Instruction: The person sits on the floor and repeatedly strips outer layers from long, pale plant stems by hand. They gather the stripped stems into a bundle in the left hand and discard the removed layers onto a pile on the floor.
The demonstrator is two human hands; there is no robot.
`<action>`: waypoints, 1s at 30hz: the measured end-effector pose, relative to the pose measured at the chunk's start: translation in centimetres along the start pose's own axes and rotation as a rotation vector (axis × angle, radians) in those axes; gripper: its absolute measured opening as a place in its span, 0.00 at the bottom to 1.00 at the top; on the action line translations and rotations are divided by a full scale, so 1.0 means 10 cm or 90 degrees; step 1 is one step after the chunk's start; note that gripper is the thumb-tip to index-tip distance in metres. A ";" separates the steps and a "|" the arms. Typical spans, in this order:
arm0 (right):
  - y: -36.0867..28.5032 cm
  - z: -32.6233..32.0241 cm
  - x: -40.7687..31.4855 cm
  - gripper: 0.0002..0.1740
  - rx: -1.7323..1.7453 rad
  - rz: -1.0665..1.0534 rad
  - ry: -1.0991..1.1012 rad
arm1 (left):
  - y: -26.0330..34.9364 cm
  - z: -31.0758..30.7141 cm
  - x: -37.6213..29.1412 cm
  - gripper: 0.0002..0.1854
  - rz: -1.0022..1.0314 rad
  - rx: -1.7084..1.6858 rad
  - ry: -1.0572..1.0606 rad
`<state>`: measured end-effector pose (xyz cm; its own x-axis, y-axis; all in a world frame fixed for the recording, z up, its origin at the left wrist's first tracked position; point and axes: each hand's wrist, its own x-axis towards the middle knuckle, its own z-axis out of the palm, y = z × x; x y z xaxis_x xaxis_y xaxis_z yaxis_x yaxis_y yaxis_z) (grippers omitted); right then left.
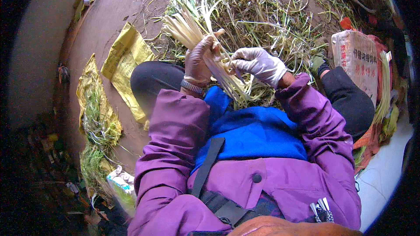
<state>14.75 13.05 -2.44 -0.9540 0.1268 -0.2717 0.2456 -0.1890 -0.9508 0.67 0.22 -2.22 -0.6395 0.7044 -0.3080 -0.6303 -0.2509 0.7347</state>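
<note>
In a thin whitish glove, my left hand (200, 59) is closed around a bundle of pale plant stalks (185, 30), whose thick ends point up and left. The thinner leafy ends of the bundle hang down and right over the blue cloth (259, 134) on my lap. My right hand (257, 64), gloved too, is beside the bundle, with thumb and fingertips pinched on thin strands at its right side. A metal watch band (191, 87) circles my left wrist. Past both hands lies a large heap of loose green and yellowish stalks (256, 9).
Left of my knee a yellow woven sack (126, 68) lies on the floor (108, 23). Farther left, another yellow sack (90, 82) carries green stalks. On the right stands a printed sack (354, 59), with a bundle of pale stalks (384, 95) beside it.
</note>
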 end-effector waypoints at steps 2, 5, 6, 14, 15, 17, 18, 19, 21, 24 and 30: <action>0.03 -0.02 0.01 0.08 0.038 0.013 -0.022 | 0.00 0.00 0.00 0.14 -0.010 0.003 -0.009; 0.03 -0.09 0.01 0.08 0.059 0.053 -0.039 | 0.01 0.01 -0.01 0.13 -0.033 0.012 -0.012; 0.02 -0.12 0.01 0.08 0.101 0.054 -0.057 | 0.02 0.01 0.00 0.14 -0.031 0.012 -0.038; 0.02 -0.28 0.02 0.13 0.331 0.091 -0.176 | 0.02 0.04 -0.01 0.20 -0.063 -0.073 -0.119; 0.04 -0.26 0.03 0.13 0.323 0.100 -0.178 | 0.02 0.04 -0.02 0.21 -0.074 -0.063 -0.144; 0.09 -0.21 0.05 0.13 0.307 0.119 -0.182 | 0.02 0.06 -0.04 0.23 -0.092 -0.023 -0.150; 0.10 -0.19 0.06 0.13 0.297 0.141 -0.203 | 0.02 0.07 -0.04 0.24 -0.099 0.007 -0.133; 0.10 -0.19 0.05 0.13 0.267 0.144 -0.179 | 0.01 0.08 -0.05 0.25 -0.105 0.037 -0.115; 0.08 -0.20 0.05 0.13 0.219 0.157 -0.157 | 0.02 0.07 -0.04 0.21 -0.114 0.000 -0.163; -0.06 -0.27 0.02 0.14 0.135 0.105 -0.153 | 0.02 0.05 -0.03 0.12 -0.102 -0.021 -0.100; -0.48 -0.23 0.14 0.20 -0.249 -0.111 0.143 | -0.04 0.11 -0.07 0.11 -0.031 0.106 -0.023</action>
<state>12.64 16.40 1.41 -0.9367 0.3390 -0.0874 0.1722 0.2288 -0.9581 1.90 0.54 -1.65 -0.5917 0.7370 -0.3266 -0.5767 -0.1038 0.8104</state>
